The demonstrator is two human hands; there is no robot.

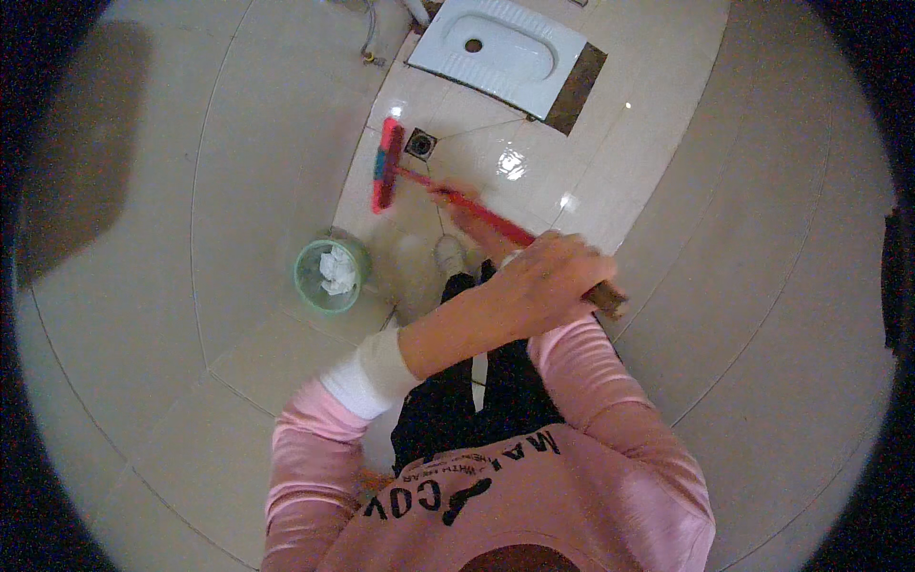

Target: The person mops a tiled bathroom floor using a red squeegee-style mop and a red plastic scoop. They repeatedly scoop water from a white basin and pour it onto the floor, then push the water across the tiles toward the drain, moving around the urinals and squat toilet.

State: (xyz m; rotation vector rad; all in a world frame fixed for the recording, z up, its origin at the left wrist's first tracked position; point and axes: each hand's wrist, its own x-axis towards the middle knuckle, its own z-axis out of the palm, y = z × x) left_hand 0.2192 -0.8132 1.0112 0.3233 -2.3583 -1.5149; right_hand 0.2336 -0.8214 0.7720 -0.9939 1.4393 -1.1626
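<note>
My left hand point(561, 275) is closed around the upper end of a red broom or brush handle point(504, 220), whose brownish tip sticks out past the fingers. My right hand point(475, 222), blurred and partly hidden behind the left forearm, grips the same handle lower down. The forearms cross. The red and teal head point(387, 166) of the tool rests on or just above the tiled floor, left of a square floor drain point(420, 144). Whether it is a bristle brush or a squeegee cannot be told.
A white squat toilet point(500, 50) lies ahead, beside a dark floor gap point(580, 89). Wet, shiny tiles point(511, 163) surround the drain. At left stands a green bin point(299, 282) with white paper point(337, 270). A hose point(371, 32) hangs near the wall.
</note>
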